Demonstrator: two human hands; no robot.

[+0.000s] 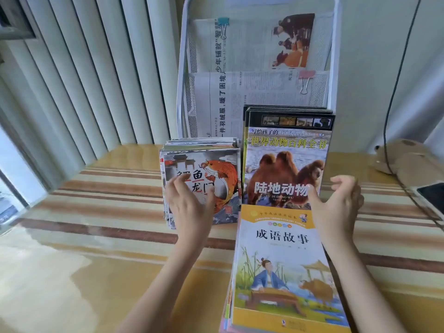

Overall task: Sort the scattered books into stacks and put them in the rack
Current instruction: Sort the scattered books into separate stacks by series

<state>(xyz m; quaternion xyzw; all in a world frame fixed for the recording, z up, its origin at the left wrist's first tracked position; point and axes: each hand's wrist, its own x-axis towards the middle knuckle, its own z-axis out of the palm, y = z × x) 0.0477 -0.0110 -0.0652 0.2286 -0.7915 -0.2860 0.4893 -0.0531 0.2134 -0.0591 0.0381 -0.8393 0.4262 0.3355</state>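
Closest to me is the idiom-story stack (283, 272), squared up on the striped table (96, 212); further back, going left to right, the carp-cover stack (204, 179) sits just beside the camel-cover stack (286, 164); so sorting looks pretty much done; none of the three is in the white wire rack (259, 68) yet, it only holds clipped newspapers; left hand (189, 203) lies flat, fingers straight, on the carp cover; right hand (338, 203) hovers loosely spread, gripping nothing.
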